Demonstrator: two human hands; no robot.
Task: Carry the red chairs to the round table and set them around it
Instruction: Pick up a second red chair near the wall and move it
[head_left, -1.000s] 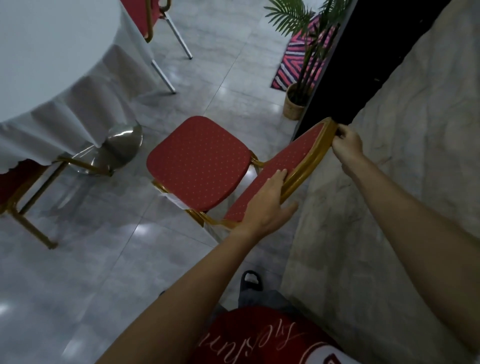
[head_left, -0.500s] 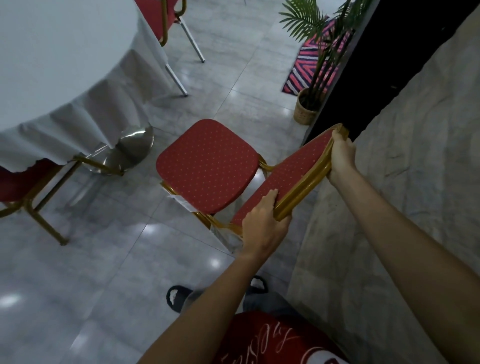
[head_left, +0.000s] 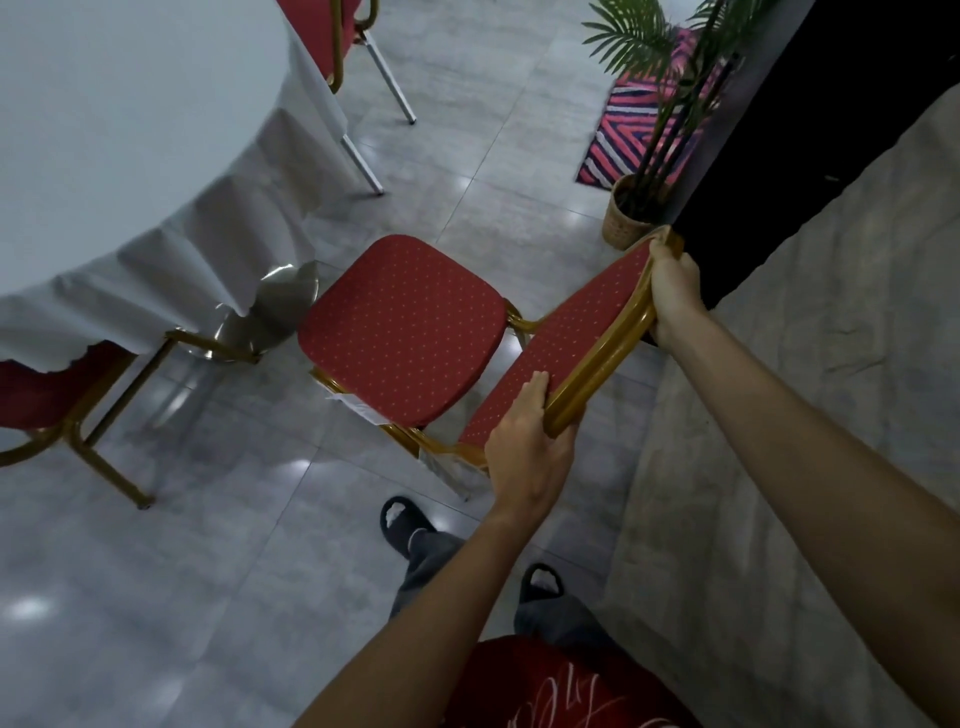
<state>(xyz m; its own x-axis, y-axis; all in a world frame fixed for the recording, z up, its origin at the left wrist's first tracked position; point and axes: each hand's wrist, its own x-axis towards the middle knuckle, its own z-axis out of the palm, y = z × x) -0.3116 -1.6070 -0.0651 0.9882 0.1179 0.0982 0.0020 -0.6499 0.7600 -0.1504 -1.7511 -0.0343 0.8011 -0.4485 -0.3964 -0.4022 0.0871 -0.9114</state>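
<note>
Floor: grey polished tile, unobstructed between the person and the table.

Round table: far left, draped in a white cloth to well below the tabletop; its metal pedestal base shows under the hem.

Seated chairs: one red chair is tucked under the cloth at the left edge, and a second stands at the far side.

Chair in hand: red padded seat, gold frame, centre of view, seat facing the table and just beside the pedestal base. Its backrest runs from near left to far right, the top rail toward the person. Whether the legs touch the floor cannot be told.

Potted palm: far right, near the backrest's far end, beside a striped rug.

Right hand: fingers clamped on the rail's far end.

Left hand: fingers closed over the rail's near end, thumb on the upholstery.

Assessment: the seat lies ahead of both hands, toward the table; a forward push along the seat's axis should bring it into the gap between the two seated chairs. The left hand is nearer the table.
</note>
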